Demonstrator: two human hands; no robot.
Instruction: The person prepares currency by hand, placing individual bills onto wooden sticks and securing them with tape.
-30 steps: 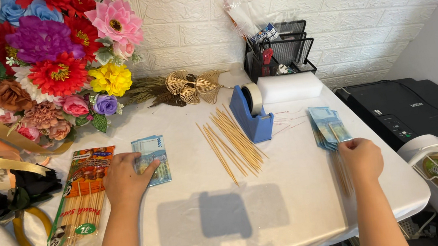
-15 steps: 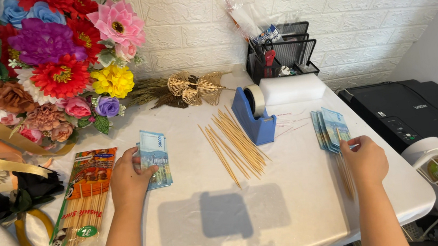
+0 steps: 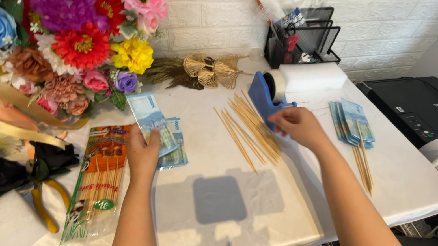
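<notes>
Head view: the left hand has its grip clamped on a single bluish banknote, held up off the worktop with its long axis running toward 12 o'clock; beneath it lies a small stack of like notes. The right hand rests at the near end of a loose fan of thin wooden skewers, fingers curled down onto them; whether that grip has closed on one stick I cannot tell. The skewers lie from 11 toward 5 o'clock, at 3 o'clock from the held note, so the right hand is much the nearer. A blue tape dispenser stands touching the right hand's knuckles at 12 o'clock. Farther toward 3 o'clock lie notes already fixed on sticks. The notes look thin and limp, the skewers stiff and smooth, the worktop cover slightly creased white.
</notes>
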